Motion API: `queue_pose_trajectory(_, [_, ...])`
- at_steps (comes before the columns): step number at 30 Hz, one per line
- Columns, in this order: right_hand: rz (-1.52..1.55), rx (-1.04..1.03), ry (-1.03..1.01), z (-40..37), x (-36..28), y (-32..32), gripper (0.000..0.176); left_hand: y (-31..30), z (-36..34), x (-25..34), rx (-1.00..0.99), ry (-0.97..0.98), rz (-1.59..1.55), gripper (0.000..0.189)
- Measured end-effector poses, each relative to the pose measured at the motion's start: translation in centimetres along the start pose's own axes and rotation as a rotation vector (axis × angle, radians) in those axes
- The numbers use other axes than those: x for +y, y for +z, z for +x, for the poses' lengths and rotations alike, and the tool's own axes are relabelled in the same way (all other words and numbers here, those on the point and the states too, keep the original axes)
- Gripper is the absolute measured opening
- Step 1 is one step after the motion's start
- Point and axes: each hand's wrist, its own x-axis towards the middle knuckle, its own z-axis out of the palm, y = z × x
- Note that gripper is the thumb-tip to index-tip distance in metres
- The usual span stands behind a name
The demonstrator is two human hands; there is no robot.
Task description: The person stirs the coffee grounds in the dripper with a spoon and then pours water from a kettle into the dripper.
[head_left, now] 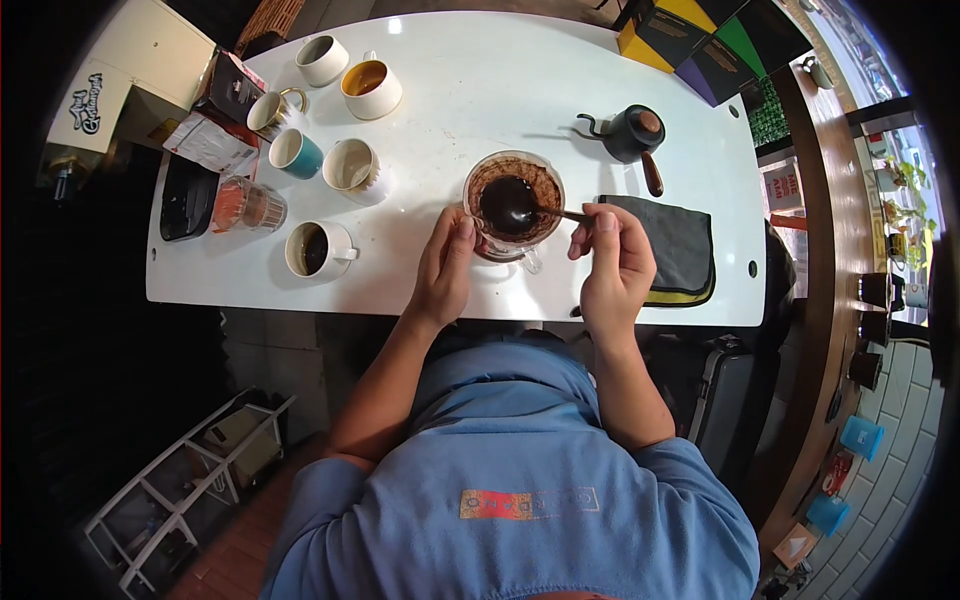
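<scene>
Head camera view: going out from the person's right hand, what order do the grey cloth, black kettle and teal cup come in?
From the right hand, holding a spoon:
1. Grey cloth, just beside it on the right.
2. Black kettle, farther back on the table.
3. Teal cup, far over on the left.

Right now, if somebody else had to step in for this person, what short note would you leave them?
Left hand: holds the side of the glass dripper on the white table.
Right hand: pinches the handle of the spoon, whose bowl sits in the dripper.
Around: the black kettle is set down behind the dripper and the grey cloth lies by the right hand. At the left stands a cup of dark coffee among other cups.
Done: the grounds are wet, and dark liquid pools in the middle.
Left: that liquid has not drained, and several cups look empty.
</scene>
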Motion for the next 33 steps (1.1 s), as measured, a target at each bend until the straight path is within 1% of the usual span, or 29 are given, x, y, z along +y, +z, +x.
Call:
queue_pose_trajectory(3, [-0.059, 0.012, -0.165, -0.3, -0.5, -0.4, 0.017, 0.1, 0.0, 0.0, 0.006, 0.005, 0.012, 0.025])
queue_pose_trajectory(4, [-0.059, 0.01, -0.161, -0.3, -0.7, -0.7, 0.017, 0.1, 0.0, 0.1, 0.009, 0.001, 0.012, 0.025])
queue_pose_trajectory(6, [-0.218, -0.097, -0.362, -0.3, -1.1, -1.2, 0.014, 0.2, 0.0, 0.2, 0.017, 0.007, 0.008, 0.025])
queue_pose_trajectory(7, [-0.263, -0.116, -0.424, -0.3, -1.6, -1.0, 0.009, 0.3, 0.0, 0.1, 0.017, 0.006, 0.008, 0.025])
queue_pose_trajectory(8, [-0.263, -0.116, -0.428, -0.3, -1.7, -1.1, 0.009, 0.3, 0.1, -0.2, 0.021, 0.011, 0.006, 0.025])
queue_pose_trajectory(10, [-0.337, -0.252, -0.479, -0.4, -1.9, -1.2, 0.007, 0.2, 0.2, -0.4, 0.027, 0.017, 0.002, 0.025])
queue_pose_trajectory(11, [-0.382, -0.272, -0.456, -0.5, -2.0, -1.2, 0.008, 0.2, 0.1, -0.5, 0.03, 0.014, 0.016, 0.024])
queue_pose_trajectory(12, [-0.382, -0.274, -0.459, -0.5, -2.0, -1.2, 0.008, 0.1, 0.1, -0.5, 0.033, 0.012, 0.03, 0.024])
queue_pose_trajectory(14, [-0.488, -0.34, -0.485, -0.3, -1.9, -0.9, 0.01, 0.0, 0.1, -0.6, 0.028, 0.028, 0.027, 0.024])
queue_pose_trajectory(16, [-0.5, -0.337, -0.476, -0.2, -1.9, -0.6, 0.011, 0.0, 0.2, -0.6, 0.021, 0.045, 0.022, 0.024])
queue_pose_trajectory(19, [-0.563, -0.316, -0.462, -0.1, -1.9, -0.5, 0.012, 0.2, 0.1, -0.5, 0.032, 0.049, 0.007, 0.024])
queue_pose_trajectory(24, [-0.496, -0.218, -0.552, 0.6, -2.2, -0.3, 0.01, 0.0, 0.2, -1.1, 0.022, 0.027, -0.03, 0.026])
queue_pose_trajectory(26, [-0.512, -0.212, -0.549, 0.9, -1.9, -0.2, 0.009, 0.0, 0.2, -0.8, 0.02, 0.025, -0.018, 0.026])
queue_pose_trajectory(28, [-0.604, -0.198, -0.502, 0.9, -1.4, -0.3, 0.008, -0.1, 0.2, -0.7, 0.016, 0.022, -0.004, 0.027])
queue_pose_trajectory(32, [-0.591, -0.133, -0.476, 0.2, -0.6, 0.3, 0.006, -0.1, 0.2, -0.5, 0.011, 0.041, 0.017, 0.028])
queue_pose_trajectory(33, [-0.484, -0.07, -0.367, 0.1, -0.1, 0.4, 0.008, -0.1, 0.2, -0.5, 0.008, 0.046, 0.019, 0.028])
